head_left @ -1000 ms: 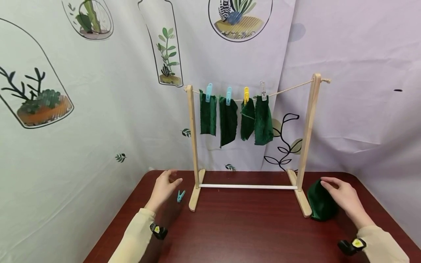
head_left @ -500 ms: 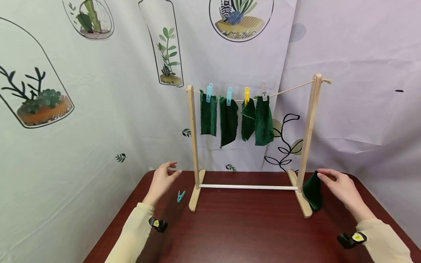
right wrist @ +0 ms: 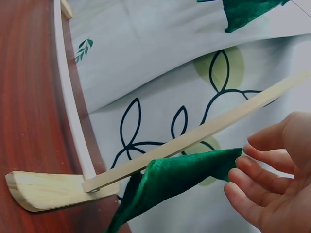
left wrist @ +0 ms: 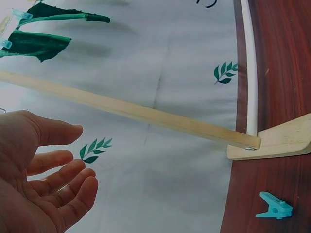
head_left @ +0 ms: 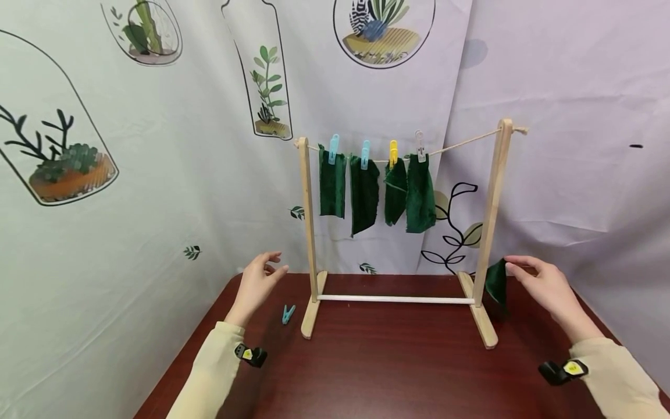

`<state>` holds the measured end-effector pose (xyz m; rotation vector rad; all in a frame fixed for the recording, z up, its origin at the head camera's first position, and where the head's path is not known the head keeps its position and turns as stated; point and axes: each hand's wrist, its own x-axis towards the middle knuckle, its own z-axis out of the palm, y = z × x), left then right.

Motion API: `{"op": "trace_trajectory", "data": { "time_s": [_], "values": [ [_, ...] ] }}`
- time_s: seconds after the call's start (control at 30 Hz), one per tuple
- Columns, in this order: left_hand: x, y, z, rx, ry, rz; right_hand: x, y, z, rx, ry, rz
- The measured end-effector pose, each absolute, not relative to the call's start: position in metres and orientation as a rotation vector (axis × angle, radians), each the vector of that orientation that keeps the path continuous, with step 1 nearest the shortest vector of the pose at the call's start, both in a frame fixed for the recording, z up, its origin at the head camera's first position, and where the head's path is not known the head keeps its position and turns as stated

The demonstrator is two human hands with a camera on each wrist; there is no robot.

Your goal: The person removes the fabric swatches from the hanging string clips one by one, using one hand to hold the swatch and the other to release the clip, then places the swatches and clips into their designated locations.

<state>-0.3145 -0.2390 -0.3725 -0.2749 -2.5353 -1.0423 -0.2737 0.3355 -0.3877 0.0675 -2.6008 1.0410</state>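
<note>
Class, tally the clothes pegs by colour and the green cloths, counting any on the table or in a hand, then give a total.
Blue pegs: 3
Yellow peg: 1
White peg: 1
Green cloths: 5, one held by the right hand
Total: 10

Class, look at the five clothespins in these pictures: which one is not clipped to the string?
The teal clothespin lying on the table, near the left hand. The other four grip green cloths on the string.
</note>
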Motion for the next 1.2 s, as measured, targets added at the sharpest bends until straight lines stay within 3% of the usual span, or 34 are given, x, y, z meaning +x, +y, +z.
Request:
{"op": "trace_trajectory", "data": {
  "time_s": [0.47,1.2],
  "values": [
    [-0.312,-0.241,-0.369,-0.282,-2.524,-1.046,-0.277,0.335,-0.378,0.067,-2.629,1.028],
    [-0.313,-0.236,-0.383,-0.291,-2.563,-1.071,-0.267,0.355,-0.449,0.088,-2.849,0.977]
  ]
}}
